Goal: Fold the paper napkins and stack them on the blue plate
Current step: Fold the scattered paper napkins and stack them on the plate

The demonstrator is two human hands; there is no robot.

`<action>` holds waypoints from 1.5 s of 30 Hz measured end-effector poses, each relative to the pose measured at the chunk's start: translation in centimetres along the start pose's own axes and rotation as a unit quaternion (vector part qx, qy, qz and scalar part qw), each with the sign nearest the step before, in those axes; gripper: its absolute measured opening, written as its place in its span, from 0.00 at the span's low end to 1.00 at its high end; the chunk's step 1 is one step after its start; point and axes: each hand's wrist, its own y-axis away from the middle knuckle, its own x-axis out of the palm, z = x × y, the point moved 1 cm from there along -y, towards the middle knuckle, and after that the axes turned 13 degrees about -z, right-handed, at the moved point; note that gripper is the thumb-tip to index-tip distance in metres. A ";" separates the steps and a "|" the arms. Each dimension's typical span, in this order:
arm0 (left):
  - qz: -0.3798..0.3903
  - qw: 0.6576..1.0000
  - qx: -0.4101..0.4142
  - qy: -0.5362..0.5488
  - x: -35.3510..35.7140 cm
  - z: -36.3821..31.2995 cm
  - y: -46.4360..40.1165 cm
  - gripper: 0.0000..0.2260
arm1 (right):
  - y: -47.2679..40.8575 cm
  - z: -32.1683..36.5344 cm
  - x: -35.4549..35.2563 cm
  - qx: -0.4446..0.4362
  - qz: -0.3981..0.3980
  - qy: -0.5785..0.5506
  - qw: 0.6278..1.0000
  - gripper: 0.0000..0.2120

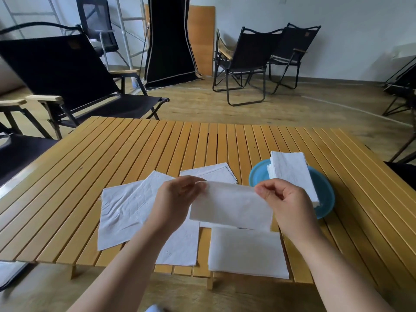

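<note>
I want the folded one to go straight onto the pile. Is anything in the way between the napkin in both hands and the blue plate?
Nothing visible. The napkin, pinched by the left hand and right hand, hangs just left of the blue plate; only the stack of folded napkins sits there, its top uncovered.

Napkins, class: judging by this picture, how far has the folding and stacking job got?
Done: a stack of folded napkins sits on the blue plate. In hand: the left hand and right hand pinch one folded napkin above the table. Left: several loose napkins on the table.
</note>
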 end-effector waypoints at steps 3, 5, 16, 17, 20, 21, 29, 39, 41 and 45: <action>0.065 0.995 -0.067 -0.027 0.5 0.0 0.6 0.05 | -0.4 -0.1 -1.4 0.041 0.044 0.053 0.997 0.02; 0.135 0.982 -0.109 -0.075 0.9 0.3 1.1 0.05 | -0.3 -0.8 -2.1 0.088 0.119 0.127 0.981 0.02; 0.247 0.934 -0.135 -0.220 2.3 1.3 2.2 0.05 | 0.6 -2.2 -2.7 0.123 0.253 0.291 0.914 0.03; 0.251 0.931 -0.122 -0.237 2.5 1.4 2.2 0.05 | 0.6 -2.3 -2.6 0.124 0.255 0.298 0.912 0.03; 0.248 0.923 -0.084 -0.282 2.9 1.8 2.1 0.06 | 0.5 -2.7 -2.2 0.128 0.259 0.317 0.904 0.03; 0.245 0.922 -0.079 -0.290 3.0 1.8 2.0 0.05 | 0.5 -2.8 -2.0 0.129 0.258 0.323 0.901 0.03; 0.237 0.910 -0.031 -0.338 3.4 2.5 1.7 0.10 | 0.4 -3.5 -1.3 0.135 0.247 0.354 0.892 0.08; 0.059 0.906 0.019 -0.419 1.4 3.0 0.4 0.12 | 0.2 -3.8 -0.8 0.121 0.204 0.367 0.899 0.09; 0.036 0.889 -0.011 -0.457 0.5 3.8 -0.1 0.18 | 0.2 -3.9 -0.5 0.113 0.184 0.360 0.908 0.07; 0.061 0.868 -0.055 -0.490 -0.2 5.5 -0.7 0.25 | 0.3 -4.0 0.2 0.109 0.178 0.342 0.916 0.05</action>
